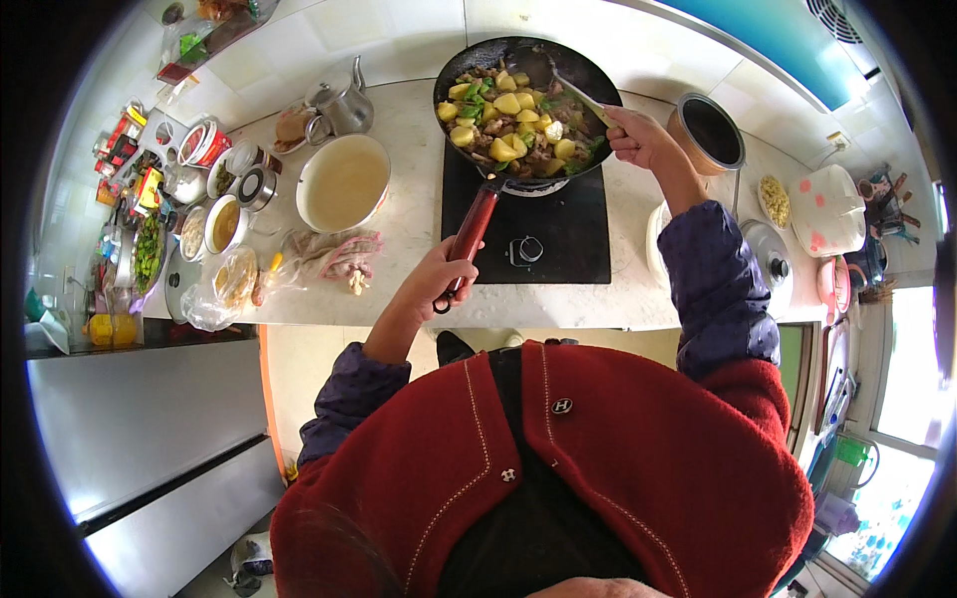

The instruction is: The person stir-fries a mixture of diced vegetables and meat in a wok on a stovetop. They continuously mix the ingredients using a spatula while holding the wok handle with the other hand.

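Observation:
A black wok (pixel 452 71) sits over the black cooktop (pixel 568 232). Its red-brown handle (pixel 475 220) points toward me, and my left hand (pixel 441 273) is wrapped around it near the end ring. Chunks of yellow potato (pixel 507 103), pieces of browned meat (pixel 497 127) and green pepper (pixel 472 101) fill much of the wok. At the wok's right rim my right hand (pixel 635 138) grips the pale handle of a spatula or ladle (pixel 587 99). The tool's metal shaft reaches into the wok's far side; its head is hard to make out.
Left of the cooktop are an enamel basin of cloudy liquid (pixel 344 183), a metal kettle (pixel 342 105), a cloth (pixel 340 254) and several bowls and jars. To the right stand a deep pot (pixel 706 134), a grey lid (pixel 768 261), a small dish of chopped food (pixel 774 202) and a white container (pixel 828 209).

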A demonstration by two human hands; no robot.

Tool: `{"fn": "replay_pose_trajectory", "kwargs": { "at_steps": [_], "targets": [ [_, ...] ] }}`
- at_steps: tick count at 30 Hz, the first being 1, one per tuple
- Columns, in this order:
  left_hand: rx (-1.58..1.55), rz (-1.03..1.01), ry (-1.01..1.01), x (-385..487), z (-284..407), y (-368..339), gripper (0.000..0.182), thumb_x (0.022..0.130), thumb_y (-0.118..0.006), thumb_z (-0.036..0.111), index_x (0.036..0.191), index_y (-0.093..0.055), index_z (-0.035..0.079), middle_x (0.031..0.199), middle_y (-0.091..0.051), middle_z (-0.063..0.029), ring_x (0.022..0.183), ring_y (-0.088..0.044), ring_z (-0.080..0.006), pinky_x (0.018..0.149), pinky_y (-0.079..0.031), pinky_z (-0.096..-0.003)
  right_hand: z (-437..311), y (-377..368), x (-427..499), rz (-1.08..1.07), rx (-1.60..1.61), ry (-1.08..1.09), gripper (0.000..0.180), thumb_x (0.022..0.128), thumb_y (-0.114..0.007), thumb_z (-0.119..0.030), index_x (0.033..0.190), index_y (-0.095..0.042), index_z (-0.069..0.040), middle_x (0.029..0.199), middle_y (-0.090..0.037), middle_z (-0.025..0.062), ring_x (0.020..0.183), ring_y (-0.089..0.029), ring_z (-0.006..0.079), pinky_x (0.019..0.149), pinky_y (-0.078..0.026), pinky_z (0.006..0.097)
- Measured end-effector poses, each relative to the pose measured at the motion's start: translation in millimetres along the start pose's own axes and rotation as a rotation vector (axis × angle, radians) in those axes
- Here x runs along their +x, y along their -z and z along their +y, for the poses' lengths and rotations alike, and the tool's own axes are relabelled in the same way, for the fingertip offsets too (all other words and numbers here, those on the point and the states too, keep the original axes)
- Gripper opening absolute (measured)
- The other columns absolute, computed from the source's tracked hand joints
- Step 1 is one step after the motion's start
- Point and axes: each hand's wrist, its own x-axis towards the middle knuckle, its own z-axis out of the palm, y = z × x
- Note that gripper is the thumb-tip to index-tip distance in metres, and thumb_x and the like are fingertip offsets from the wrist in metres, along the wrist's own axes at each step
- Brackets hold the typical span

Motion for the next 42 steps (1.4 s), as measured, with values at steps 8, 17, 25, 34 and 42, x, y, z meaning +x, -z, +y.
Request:
{"fn": "replay_pose_trajectory", "kwargs": {
  "at_steps": [8, 17, 25, 34, 42],
  "targets": [
    [0.000, -0.008, -0.001, 3, -2, 4, 0.048, 0.073, -0.058, 0.009, 0.118, -0.042, 0.003, 0.060, -0.049, -0.0034, 0.041, -0.047, -0.0101, 0.033, -0.032, -0.0220, -38, -23, -3, -0.207, -0.645, 0.114, 0.037, 0.093, -0.047, -0.027, 0.130, -0.049, -0.021, 0.052, -0.027, -0.0078, 0.041, -0.021, 0.0032, 0.036, -0.017, 0.0206],
    [-0.006, 0.028, -0.018, 4, -4, 1, 0.049, 0.073, -0.057, 0.010, 0.120, -0.045, 0.006, 0.062, -0.047, -0.0027, 0.038, -0.045, -0.0091, 0.030, -0.029, -0.0218, -17, -12, -41, -0.135, -1.463, 0.923, 0.039, 0.094, -0.047, -0.023, 0.132, -0.046, -0.016, 0.052, -0.040, 0.0050, 0.046, -0.037, 0.0134, 0.050, -0.036, 0.0310],
    [-0.011, 0.022, -0.024, 4, -5, 1, 0.050, 0.072, -0.058, 0.011, 0.120, -0.044, 0.005, 0.061, -0.047, -0.0024, 0.037, -0.043, -0.0086, 0.031, -0.028, -0.0212, 21, 7, -154, 0.194, -1.514, 0.836, 0.036, 0.091, -0.051, -0.015, 0.127, -0.052, -0.016, 0.057, -0.041, 0.0134, 0.051, -0.040, 0.0166, 0.053, -0.039, 0.0292],
    [0.003, 0.021, -0.014, 0, -1, 2, 0.047, 0.073, -0.058, 0.008, 0.117, -0.045, 0.003, 0.062, -0.049, -0.0041, 0.041, -0.045, -0.0100, 0.034, -0.032, -0.0231, 6, -13, -104, 0.312, -1.389, 0.845, 0.032, 0.089, -0.050, -0.026, 0.121, -0.057, -0.020, 0.080, -0.062, 0.0192, 0.071, -0.060, 0.0343, 0.066, -0.047, 0.0390],
    [-0.016, 0.000, -0.034, 2, 0, -1, 0.044, 0.072, -0.059, 0.007, 0.114, -0.045, 0.003, 0.060, -0.049, -0.0041, 0.041, -0.046, -0.0106, 0.034, -0.033, -0.0238, -6, -73, -25, 0.129, -1.573, 0.914, 0.033, 0.086, -0.046, -0.030, 0.115, -0.060, -0.020, 0.095, -0.064, 0.0168, 0.086, -0.061, 0.0348, 0.077, -0.049, 0.0437]
  ]
}}
